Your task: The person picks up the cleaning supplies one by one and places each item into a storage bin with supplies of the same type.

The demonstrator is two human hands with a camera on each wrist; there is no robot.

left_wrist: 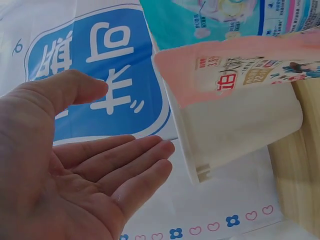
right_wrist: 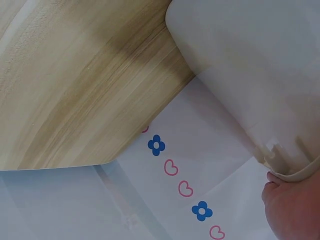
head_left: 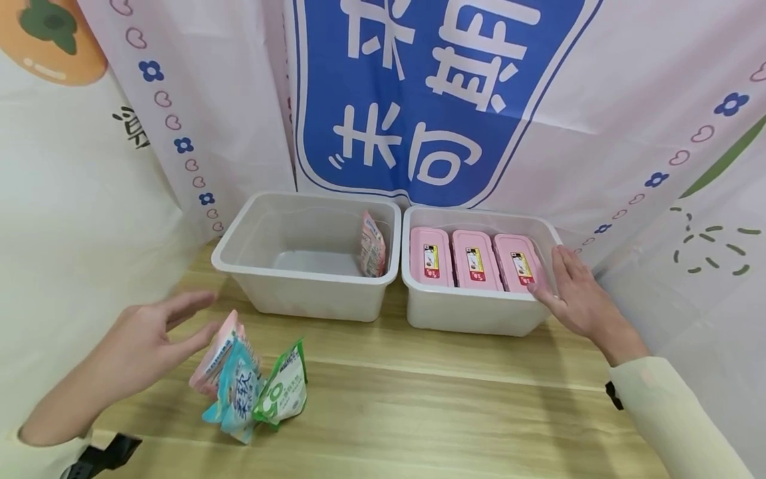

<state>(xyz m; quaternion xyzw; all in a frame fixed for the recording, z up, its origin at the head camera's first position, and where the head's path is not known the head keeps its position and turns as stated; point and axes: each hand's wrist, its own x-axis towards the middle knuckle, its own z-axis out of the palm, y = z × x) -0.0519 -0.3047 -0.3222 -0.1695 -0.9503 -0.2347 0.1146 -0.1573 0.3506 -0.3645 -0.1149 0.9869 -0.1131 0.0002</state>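
Observation:
My left hand (head_left: 140, 342) hovers with fingers extended and thumb apart, holding nothing, beside a standing group of pouches. A pink pouch (head_left: 212, 359) is nearest it; a blue pouch (head_left: 238, 389) and a green-and-white pouch (head_left: 286, 389) stand to its right. In the left wrist view, the palm (left_wrist: 85, 195) shows bare near the pink pouch (left_wrist: 200, 70). My right hand (head_left: 577, 299) holds the right plastic bin (head_left: 473, 313) at its front right corner, thumb over the rim. Three pink lidded boxes (head_left: 475, 263) sit in that bin. The right wrist view shows the hand (right_wrist: 295, 207) against the rim.
Left of that bin stands another pale plastic bin (head_left: 311, 296), with one pink pouch (head_left: 372, 246) upright at its right end. Both bins stand on a wood-grain table (head_left: 419, 412). A printed cloth (head_left: 239, 100) hangs behind and along the sides.

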